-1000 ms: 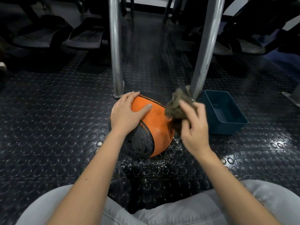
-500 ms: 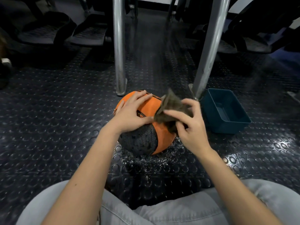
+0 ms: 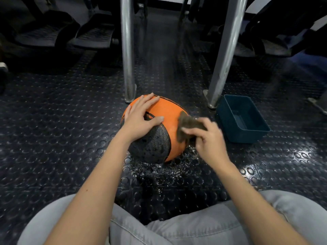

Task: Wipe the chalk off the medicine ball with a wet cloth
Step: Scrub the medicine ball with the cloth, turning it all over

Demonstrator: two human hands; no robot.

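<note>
Medicine ball [image 3: 164, 110], orange with black textured panels, sits on the studded rubber floor [image 3: 53, 138] in front of the knees, in a patch of water [image 3: 159, 170]. Left hand [image 3: 139, 119] lies spread flat over the top, fingers straight, thumb out, steadying. Right hand [image 3: 208, 138] pinches a brown cloth [image 3: 187, 128] and presses it to the ball's right flank. Blue tub [image 3: 242, 119] just right of the ball, apart from it; two metal posts [image 3: 128, 50] behind. Ball likely heavy and firm, prone to roll; wet surface may be slick, though the grain should help. Best held by a flat palm on top. Cloth soft, limp, soaked.
</note>
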